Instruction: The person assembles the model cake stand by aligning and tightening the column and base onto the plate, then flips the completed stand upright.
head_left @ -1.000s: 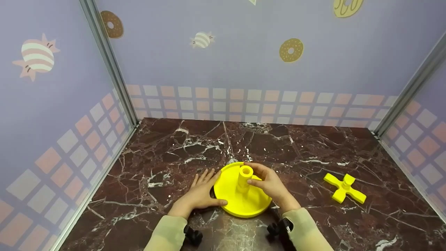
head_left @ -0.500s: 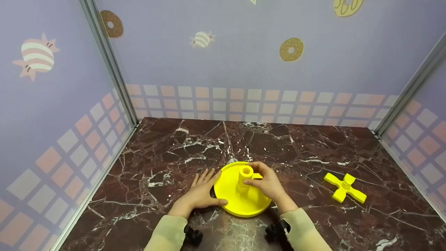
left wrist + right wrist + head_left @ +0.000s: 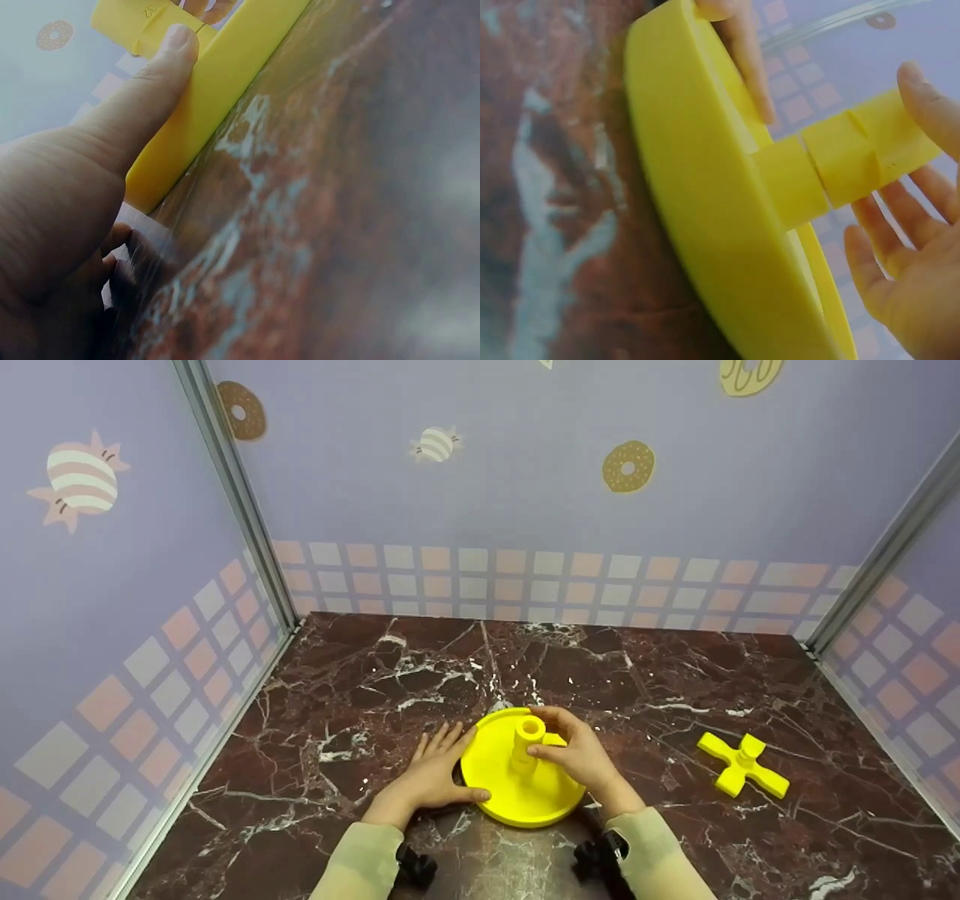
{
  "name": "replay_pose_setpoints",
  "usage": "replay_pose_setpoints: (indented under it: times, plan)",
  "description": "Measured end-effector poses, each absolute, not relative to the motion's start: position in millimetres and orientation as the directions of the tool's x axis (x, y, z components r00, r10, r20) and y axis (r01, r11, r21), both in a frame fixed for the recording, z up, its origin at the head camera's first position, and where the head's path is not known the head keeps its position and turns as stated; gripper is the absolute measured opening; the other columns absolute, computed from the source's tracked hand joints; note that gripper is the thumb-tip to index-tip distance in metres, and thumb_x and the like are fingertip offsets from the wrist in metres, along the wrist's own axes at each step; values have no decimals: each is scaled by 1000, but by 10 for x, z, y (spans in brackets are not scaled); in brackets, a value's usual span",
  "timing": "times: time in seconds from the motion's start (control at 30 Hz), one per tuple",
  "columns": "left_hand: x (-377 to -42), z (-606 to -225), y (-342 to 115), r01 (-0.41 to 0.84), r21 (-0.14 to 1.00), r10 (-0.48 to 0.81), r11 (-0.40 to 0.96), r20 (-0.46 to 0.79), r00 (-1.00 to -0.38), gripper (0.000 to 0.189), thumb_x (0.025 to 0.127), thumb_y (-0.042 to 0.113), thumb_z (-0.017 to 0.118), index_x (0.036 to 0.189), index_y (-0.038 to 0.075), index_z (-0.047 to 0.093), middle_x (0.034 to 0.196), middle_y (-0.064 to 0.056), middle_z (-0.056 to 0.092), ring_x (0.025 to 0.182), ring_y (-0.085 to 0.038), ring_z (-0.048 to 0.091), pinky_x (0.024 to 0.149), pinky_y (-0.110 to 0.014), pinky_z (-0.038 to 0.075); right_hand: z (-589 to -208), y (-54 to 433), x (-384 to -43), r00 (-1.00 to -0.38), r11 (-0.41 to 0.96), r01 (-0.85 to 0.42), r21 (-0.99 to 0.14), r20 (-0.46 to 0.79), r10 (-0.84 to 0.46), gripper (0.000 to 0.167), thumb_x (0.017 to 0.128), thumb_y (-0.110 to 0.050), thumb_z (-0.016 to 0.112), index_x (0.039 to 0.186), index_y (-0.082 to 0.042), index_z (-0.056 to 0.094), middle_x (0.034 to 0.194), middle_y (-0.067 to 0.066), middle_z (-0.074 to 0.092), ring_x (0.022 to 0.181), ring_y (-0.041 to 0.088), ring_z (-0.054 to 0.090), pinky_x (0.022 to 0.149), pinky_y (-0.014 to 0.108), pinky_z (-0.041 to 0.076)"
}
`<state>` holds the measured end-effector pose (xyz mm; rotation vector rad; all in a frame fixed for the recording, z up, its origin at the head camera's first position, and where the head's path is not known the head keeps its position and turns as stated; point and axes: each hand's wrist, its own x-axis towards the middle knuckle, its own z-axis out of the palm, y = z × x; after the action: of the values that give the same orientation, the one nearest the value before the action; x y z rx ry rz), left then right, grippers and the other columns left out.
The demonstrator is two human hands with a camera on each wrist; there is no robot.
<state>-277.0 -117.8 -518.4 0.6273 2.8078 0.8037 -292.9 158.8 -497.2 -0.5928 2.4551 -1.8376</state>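
A round, rimmed yellow dish [image 3: 517, 806] sits on the marbled table with a hollow yellow tube [image 3: 529, 742] standing upright from its middle. In the right wrist view a seam crosses the tube [image 3: 844, 157] between a lower stub and an upper sleeve. My right hand [image 3: 576, 750] pinches the upper tube, thumb on the near side and fingers behind. My left hand [image 3: 431, 776] rests against the dish's left side, fingers straight and spread, its thumb [image 3: 154, 94] lying over the rim. Several left fingers are hidden behind the dish in the left wrist view.
A yellow cross-shaped piece [image 3: 742, 765] with a short central peg lies on the table to the right. Purple patterned walls [image 3: 480, 495] close off the back and both sides, with metal posts [image 3: 247, 510] at the corners.
The right fingers have shifted slightly around the tube, and more yellow shows between thumb and fingers than one second ago. Left hand, dish and cross-shaped piece stay in place.
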Motion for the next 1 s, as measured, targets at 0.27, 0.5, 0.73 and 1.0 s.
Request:
replay_pose_setpoints:
  times: [0.27, 0.5, 0.73, 1.0]
  plan:
    - [-2775, -5189, -1179, 356, 536, 436, 766, -26, -900, 114, 80, 67, 77, 166, 15, 22, 172, -21, 16, 160, -44, 8, 129, -65, 0, -4923, 1626, -2926, -903, 128, -232, -964, 164, -397, 55, 95, -6, 71, 147, 0, 54, 150, 21, 57, 141, 36, 52, 122, 47, 39]
    - [-2777, -5190, -1179, 353, 541, 435, 763, -26, -900, 114, 80, 67, 76, 166, 16, 22, 172, -20, 16, 161, -43, 8, 129, -65, -1, -4916, 1592, -2915, -931, 194, -233, -953, 161, -329, 49, 91, -3, 75, 138, -1, 60, 137, 20, 66, 130, 34, 60, 114, 50, 48]
    - [-2774, -5188, -1177, 354, 536, 435, 766, -28, -900, 114, 80, 67, 76, 166, 15, 22, 172, -21, 16, 161, -43, 8, 129, -65, 0, -4957, 1546, -2923, -939, 256, -305, -917, 244, -244, 46, 84, -5, 83, 125, 0, 62, 123, 18, 70, 119, 32, 65, 105, 50, 53]
    - [-2777, -5190, -1177, 343, 531, 429, 775, -43, -903, 114, 80, 69, 75, 166, 17, 21, 173, -19, 15, 161, -42, 7, 130, -64, 0, -4960, 1499, -2903, -944, 248, -311, -917, 267, -196, 50, 79, -1, 86, 120, 1, 59, 118, 18, 68, 111, 27, 64, 93, 34, 58]
